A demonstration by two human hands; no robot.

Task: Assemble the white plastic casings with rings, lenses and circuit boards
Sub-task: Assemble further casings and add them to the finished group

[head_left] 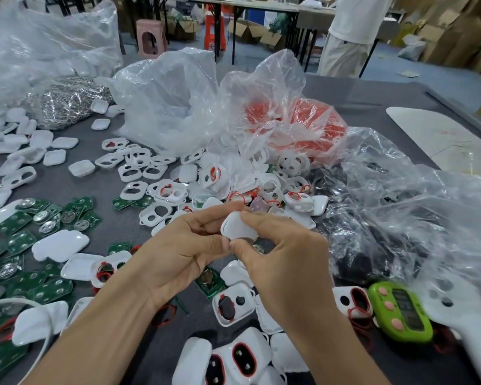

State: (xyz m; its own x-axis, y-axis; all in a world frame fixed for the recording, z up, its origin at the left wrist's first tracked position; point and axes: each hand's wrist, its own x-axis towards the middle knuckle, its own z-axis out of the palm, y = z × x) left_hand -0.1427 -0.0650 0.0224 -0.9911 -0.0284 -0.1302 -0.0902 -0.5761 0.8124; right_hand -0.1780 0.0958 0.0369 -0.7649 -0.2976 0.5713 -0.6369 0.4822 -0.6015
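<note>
White casing (pixel 238 227) is the piece in hand. In the head view it is held up over the middle of the table (pixel 372 107), in front of the heap of casing frames (pixel 156 176) spilling from the plastic bags (pixel 178 101).

The left hand (pixel 184 245) pinches its left end, thumb below and fingers curled over the top. The right hand (pixel 283 254) grasps the right end the same way, so both grips are closed on this one piece.

The smooth domed back faces up toward the camera, and the hollow side faces down and is hidden. The long axis seems to run roughly across, from one hand to the other, with the left end a little higher; the fingers cover too much to be sure. A dark slit shows at the left end. Something shiny peeks out under the right thumb, perhaps a battery on a board, but I cannot tell.

The step looks like pressing the two halves of a casing shut over its contents. The next move likely calls for an even squeeze around the edge until the seam closes, without tilting the lid.

Green circuit boards (pixel 25 240) lie to the left. Open casings (pixel 233 304) with red rings (pixel 243 354) sit near the wrists, and a green timer (pixel 400 309) lies to the right.
</note>
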